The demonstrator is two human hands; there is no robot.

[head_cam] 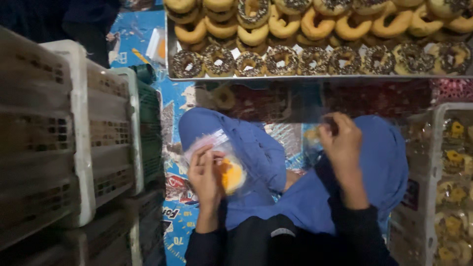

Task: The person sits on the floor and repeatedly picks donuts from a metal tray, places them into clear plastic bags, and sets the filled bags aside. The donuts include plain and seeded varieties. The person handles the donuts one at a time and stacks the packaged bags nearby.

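Nearest the camera, two dark-sleeved forearms reach forward over blue-clad knees. The left hand (205,173) is closed on a clear plastic bag (219,157) with an orange-topped pastry (231,176) inside — the bag lies just right of and above the palm, its long axis slanting up to the left, fingers curled over its near edge. The right hand (341,143) is raised further forward and well apart from the bag, wrist bent, fingers pinched around something small and dark at their tips; what it is I cannot tell, nor whether the grip is tight. The left hand is clearly the nearer one to the bagged pastry.

To the left stand stacked plastic crates (84,133); to the right, a crate of yellow-topped pastries (453,197). Beyond the knees lies a printed blue floor covering (172,98) — and farthest off, a metal tray (170,54) packed with rows of plain and chocolate-sprinkled doughnuts (281,60).
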